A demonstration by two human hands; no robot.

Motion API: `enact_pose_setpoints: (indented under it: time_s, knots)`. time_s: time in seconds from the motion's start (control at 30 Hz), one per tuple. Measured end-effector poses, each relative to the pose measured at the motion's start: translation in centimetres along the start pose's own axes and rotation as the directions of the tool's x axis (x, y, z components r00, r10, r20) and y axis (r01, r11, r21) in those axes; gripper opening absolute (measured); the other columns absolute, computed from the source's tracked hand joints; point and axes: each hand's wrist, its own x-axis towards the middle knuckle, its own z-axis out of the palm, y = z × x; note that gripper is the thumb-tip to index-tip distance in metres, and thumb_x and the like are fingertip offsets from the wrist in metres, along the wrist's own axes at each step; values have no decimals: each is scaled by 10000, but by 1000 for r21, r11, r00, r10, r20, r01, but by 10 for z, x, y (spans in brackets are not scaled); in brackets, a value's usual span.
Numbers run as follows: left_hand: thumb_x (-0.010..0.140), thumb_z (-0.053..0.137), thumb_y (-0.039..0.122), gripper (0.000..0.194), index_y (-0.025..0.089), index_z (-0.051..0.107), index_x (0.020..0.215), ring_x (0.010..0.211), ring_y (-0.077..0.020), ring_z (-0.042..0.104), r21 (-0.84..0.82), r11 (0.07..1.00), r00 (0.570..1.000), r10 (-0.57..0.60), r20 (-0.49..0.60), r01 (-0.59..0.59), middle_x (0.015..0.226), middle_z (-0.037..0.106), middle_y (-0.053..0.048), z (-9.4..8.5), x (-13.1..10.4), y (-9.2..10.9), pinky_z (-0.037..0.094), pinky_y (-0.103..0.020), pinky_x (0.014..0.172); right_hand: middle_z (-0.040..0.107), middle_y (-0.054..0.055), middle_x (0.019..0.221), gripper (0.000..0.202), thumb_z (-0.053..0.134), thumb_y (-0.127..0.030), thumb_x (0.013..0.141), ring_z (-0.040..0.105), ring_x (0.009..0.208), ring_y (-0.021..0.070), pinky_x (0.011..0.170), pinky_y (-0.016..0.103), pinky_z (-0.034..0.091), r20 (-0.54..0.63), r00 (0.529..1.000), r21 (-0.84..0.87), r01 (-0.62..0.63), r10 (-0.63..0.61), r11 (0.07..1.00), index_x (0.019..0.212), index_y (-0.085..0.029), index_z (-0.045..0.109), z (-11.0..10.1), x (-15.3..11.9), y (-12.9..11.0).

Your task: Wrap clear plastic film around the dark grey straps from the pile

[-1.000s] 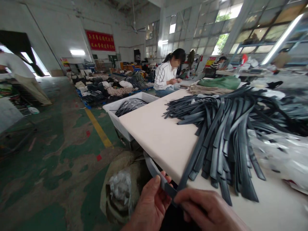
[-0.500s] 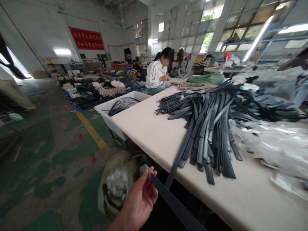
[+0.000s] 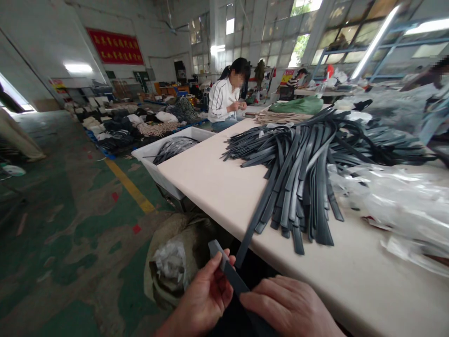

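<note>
Below the table's near edge, my left hand pinches a dark grey flat strap close to its end, thumb on top. The strap's tip is a lighter grey and sticks out beyond the thumb. My right hand is closed over the same strap lower down, back of the hand up, its thumb hidden. A heap of similar dark straps lies on the table, with several ends fanned toward me. One strap from the heap hangs over the edge just beyond my hands.
Clear plastic bags lie right of the heap. Under the edge stands an olive sack with pale plastic inside. A white bin of straps adjoins the table's far left. A seated person works beyond, near a green cloth.
My right hand has come into view from below and closed over the strap. My left hand keeps its pinch, slightly lower in the picture. The view has shifted a little.
</note>
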Motion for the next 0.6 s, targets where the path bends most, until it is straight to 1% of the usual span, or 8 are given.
enact_pose_setpoints:
  time_s: [0.1,0.17,0.27,0.33,0.4,0.47,0.53,0.6]
  knots:
    - [883,656,217,181,124,703,1031,708,-161,717,77,997,992,-20,122,11,900,775,-96,0,-1,-5,589,-257,597,671,26,745,396,284,-298,1065,588,619,138,561,263,422,-60,995,44,-77,80,996,979,-207,660,12,14,9]
    - [915,606,231,198,99,703,1026,803,-180,717,123,992,968,-67,241,38,960,766,-114,2,-5,-7,592,-292,706,676,38,805,364,349,-332,1053,590,688,161,604,283,433,-115,989,4,-95,94,996,974,-224,688,19,21,15]
    - [941,530,205,223,82,694,1028,909,-195,699,80,994,918,-95,385,69,1043,746,-129,9,-12,-7,570,-333,816,701,68,1026,375,356,-373,1049,622,911,201,776,339,482,-137,989,40,-44,49,998,966,-224,690,29,30,22]
    - [932,522,208,226,81,685,1024,931,-219,692,9,993,894,-109,435,116,1016,744,-131,12,-16,-6,565,-380,840,713,66,1027,379,333,-379,1055,636,928,189,882,362,479,-130,992,122,6,10,992,985,-201,660,31,36,23]
    - [920,546,263,247,73,676,1006,913,-258,697,-42,985,900,-134,414,165,947,742,-145,13,-15,-3,571,-431,834,721,40,903,356,316,-362,1062,650,839,164,891,347,485,-139,990,196,23,4,980,1017,-196,628,27,40,22]
    - [911,574,340,311,57,662,1006,911,-265,707,-79,983,930,-128,346,164,943,740,-171,10,-7,3,583,-399,825,717,39,886,348,293,-366,1066,662,828,159,864,327,503,-175,984,260,62,-16,964,1064,-210,604,15,37,19]
    - [913,587,356,379,8,630,1057,901,-232,719,-144,985,963,-55,263,96,975,737,-209,2,8,15,587,-303,811,723,40,895,342,293,-404,1059,683,833,166,851,318,526,-198,978,309,123,-63,943,1117,-243,589,0,21,16]
    - [932,567,309,438,-64,561,1164,850,-209,728,-220,975,988,50,143,-18,952,734,-232,-10,28,36,594,-255,777,725,14,828,314,332,-447,1039,701,764,179,869,339,543,-190,981,271,98,-47,958,1110,-313,607,-13,-7,17]
